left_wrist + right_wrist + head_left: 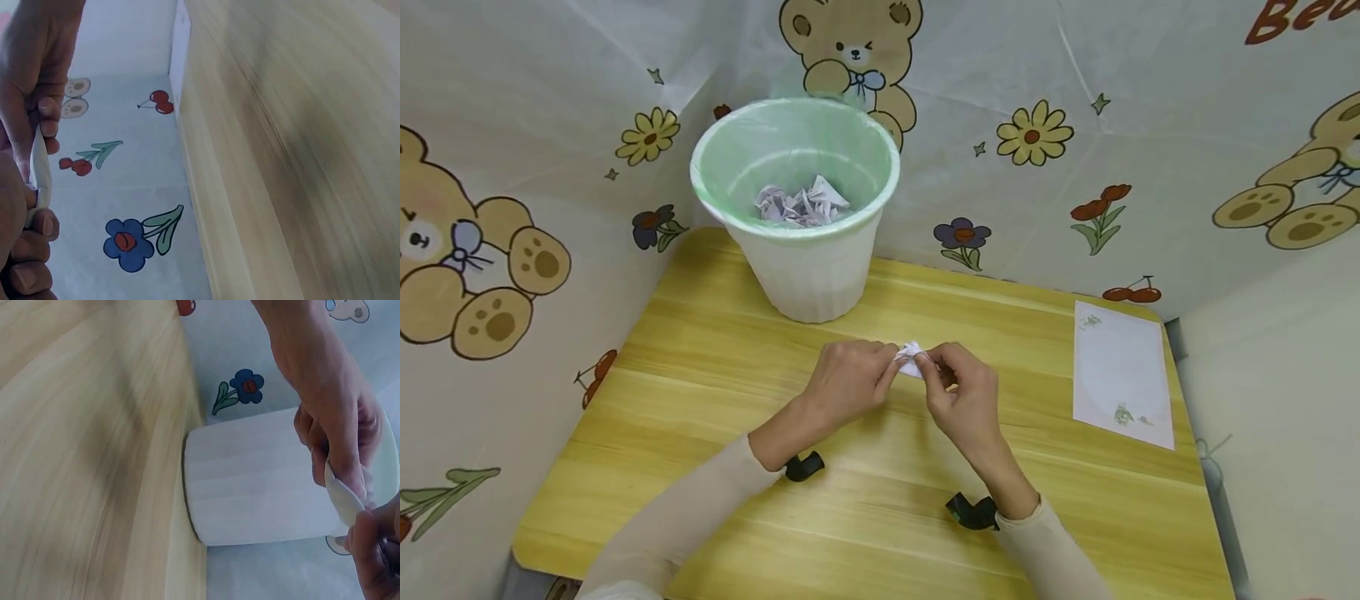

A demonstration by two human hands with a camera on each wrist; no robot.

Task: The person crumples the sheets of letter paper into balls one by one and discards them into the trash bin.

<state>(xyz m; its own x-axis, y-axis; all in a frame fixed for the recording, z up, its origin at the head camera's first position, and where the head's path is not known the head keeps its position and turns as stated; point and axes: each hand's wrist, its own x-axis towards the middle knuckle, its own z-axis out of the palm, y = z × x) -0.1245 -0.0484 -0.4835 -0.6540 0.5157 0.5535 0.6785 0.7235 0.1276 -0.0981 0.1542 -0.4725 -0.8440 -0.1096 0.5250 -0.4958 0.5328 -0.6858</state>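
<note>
A small folded or crumpled white paper [912, 360] is held above the table between both hands. The left hand [853, 379] pinches its left side and the right hand [964, 396] pinches its right side, thumbs and fingers curled on it. In the left wrist view the paper [40, 172] appears as a narrow strip between the left hand [22, 244] and the right hand [39, 69]. The right wrist view shows the paper [342, 495] with the left hand [337, 406] above and the right hand [378, 547] below.
A white bin [812, 271] with a green liner and crumpled papers [805, 204] inside stands at the table's back left. A flat printed sheet [1122, 375] lies at the right edge of the wooden table [865, 517]. Patterned cloth [985, 75] hangs behind.
</note>
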